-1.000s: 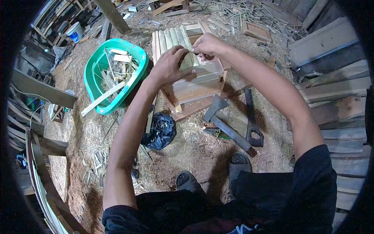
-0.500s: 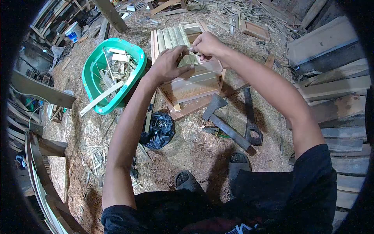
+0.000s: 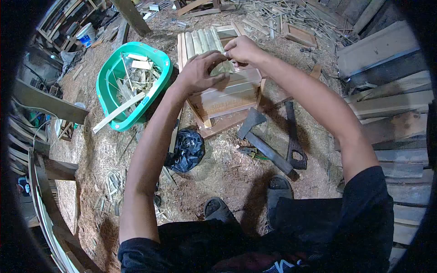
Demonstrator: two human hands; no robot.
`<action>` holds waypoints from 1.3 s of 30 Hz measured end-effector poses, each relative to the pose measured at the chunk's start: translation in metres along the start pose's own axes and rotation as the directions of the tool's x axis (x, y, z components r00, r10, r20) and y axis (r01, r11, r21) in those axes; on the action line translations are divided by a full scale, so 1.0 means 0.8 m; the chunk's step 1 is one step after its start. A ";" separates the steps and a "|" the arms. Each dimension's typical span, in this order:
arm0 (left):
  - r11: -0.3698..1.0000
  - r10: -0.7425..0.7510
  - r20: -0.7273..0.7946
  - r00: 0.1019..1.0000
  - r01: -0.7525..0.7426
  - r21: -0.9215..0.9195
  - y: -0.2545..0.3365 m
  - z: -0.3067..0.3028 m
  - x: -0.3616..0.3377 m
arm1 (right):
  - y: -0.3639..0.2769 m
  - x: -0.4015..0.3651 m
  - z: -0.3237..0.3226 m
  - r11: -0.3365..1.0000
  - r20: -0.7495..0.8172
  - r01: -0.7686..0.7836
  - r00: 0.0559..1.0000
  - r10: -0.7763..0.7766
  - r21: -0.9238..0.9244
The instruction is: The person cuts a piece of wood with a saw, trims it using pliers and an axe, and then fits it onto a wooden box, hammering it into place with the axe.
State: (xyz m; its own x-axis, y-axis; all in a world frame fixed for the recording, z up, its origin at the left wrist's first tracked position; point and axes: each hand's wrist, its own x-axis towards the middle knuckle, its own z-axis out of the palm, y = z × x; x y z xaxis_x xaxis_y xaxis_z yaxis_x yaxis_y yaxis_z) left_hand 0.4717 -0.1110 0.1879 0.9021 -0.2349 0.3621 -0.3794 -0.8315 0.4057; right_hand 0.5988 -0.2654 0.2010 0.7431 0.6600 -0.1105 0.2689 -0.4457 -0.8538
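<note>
A wooden box (image 3: 227, 101) with pale slats (image 3: 200, 43) across its top stands on the floor ahead of me. My left hand (image 3: 202, 73) is over the near left part of its top, thumb and fingers apart in a curve, with nothing visible in its grasp. My right hand (image 3: 241, 51) is pinched just above the slats, its fingertips close to those of my left hand. What it pinches is too small to make out. The tips of both hands partly hide the slats.
A green basin (image 3: 104, 86) of wood scraps stands left of the box. A black plastic bag (image 3: 186, 151), an axe (image 3: 268, 148) and a handsaw (image 3: 292, 132) lie nearer me. Planks (image 3: 391, 102) line the right side. Behind the box is a pile of sticks (image 3: 296, 18).
Both hands stay over the box top. The right fingertips have shifted very slightly, and the whole view has moved a little.
</note>
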 end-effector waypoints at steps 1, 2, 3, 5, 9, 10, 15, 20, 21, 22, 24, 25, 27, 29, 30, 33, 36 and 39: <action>1.000 -0.006 -0.003 1.000 0.006 0.018 -0.001 0.001 0.000 | -0.003 -0.002 -0.001 1.000 0.003 0.006 1.000 -0.006 -0.010; 0.999 -0.012 -0.005 1.000 0.012 0.035 -0.002 0.002 0.001 | -0.005 -0.005 -0.001 1.000 0.007 0.011 1.000 -0.011 -0.020; 0.998 -0.018 -0.006 1.000 0.018 0.052 -0.002 0.002 0.001 | -0.004 -0.004 -0.001 0.999 0.009 0.016 1.000 -0.016 -0.029; 0.999 -0.023 -0.002 1.000 0.023 0.048 -0.002 0.001 0.001 | 0.009 0.008 0.003 0.999 -0.034 0.024 0.999 -0.025 -0.040; 0.999 -0.033 -0.007 0.999 0.033 0.023 0.002 -0.001 0.002 | 0.009 0.010 0.004 0.997 -0.054 -0.020 0.998 0.016 -0.072; 0.999 -0.034 -0.001 0.999 0.034 0.025 0.003 -0.002 0.003 | 0.012 0.012 0.005 0.998 -0.063 -0.016 0.998 0.012 -0.065; 0.999 -0.007 -0.015 1.000 0.007 0.039 0.000 0.002 0.004 | 0.014 0.013 0.008 0.997 -0.091 -0.038 0.995 0.032 -0.070; 0.998 -0.001 -0.018 1.000 0.002 0.059 -0.001 0.005 0.002 | 0.009 0.008 0.008 0.991 -0.104 -0.001 0.994 -0.014 -0.137; 0.998 -0.005 -0.011 1.000 0.005 0.059 -0.001 0.005 0.002 | 0.008 0.006 0.008 0.990 -0.108 -0.003 0.994 -0.012 -0.140; 0.998 0.001 -0.021 1.000 0.000 0.064 -0.001 0.004 0.002 | 0.009 0.008 0.007 0.990 -0.080 -0.008 0.997 -0.004 -0.144; 0.997 0.012 -0.042 0.999 -0.009 0.075 0.001 0.004 0.000 | 0.008 0.010 0.006 0.988 -0.024 -0.015 1.000 0.012 -0.153; 0.998 0.008 -0.029 1.000 -0.006 0.056 0.003 0.003 0.001 | 0.008 0.012 0.007 0.987 -0.021 -0.025 1.000 0.022 -0.161; 1.000 0.002 -0.001 1.000 -0.002 0.020 0.003 0.001 0.002 | 0.011 0.016 0.008 0.983 -0.018 -0.044 0.999 0.042 -0.177; 0.999 0.017 -0.009 1.000 -0.016 0.050 0.002 0.001 0.001 | 0.016 0.023 0.009 0.975 -0.021 0.004 1.000 -0.009 -0.223; 0.998 0.024 -0.013 1.000 -0.023 0.064 0.003 0.000 0.001 | 0.016 0.024 0.008 0.969 -0.022 0.028 0.999 -0.035 -0.246; 0.999 -0.032 0.027 0.999 0.032 0.020 0.005 -0.003 0.002 | 0.019 0.024 0.010 0.985 -0.049 0.017 0.998 -0.026 -0.172; 0.998 -0.059 0.014 0.998 0.060 -0.021 0.008 -0.005 0.001 | 0.015 0.022 0.002 0.961 0.010 0.081 0.997 -0.082 -0.266; 0.995 -0.090 0.016 0.996 0.090 -0.046 0.009 -0.005 0.002 | 0.013 0.020 0.000 0.986 0.061 0.008 0.998 0.002 -0.166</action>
State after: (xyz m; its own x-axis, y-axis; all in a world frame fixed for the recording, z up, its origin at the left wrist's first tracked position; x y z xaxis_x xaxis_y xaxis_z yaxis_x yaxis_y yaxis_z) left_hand 0.4694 -0.1153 0.1946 0.9355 -0.1672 0.3112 -0.3056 -0.8250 0.4753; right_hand 0.6134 -0.2594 0.1904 0.7052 0.6945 -0.1429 0.3730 -0.5348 -0.7582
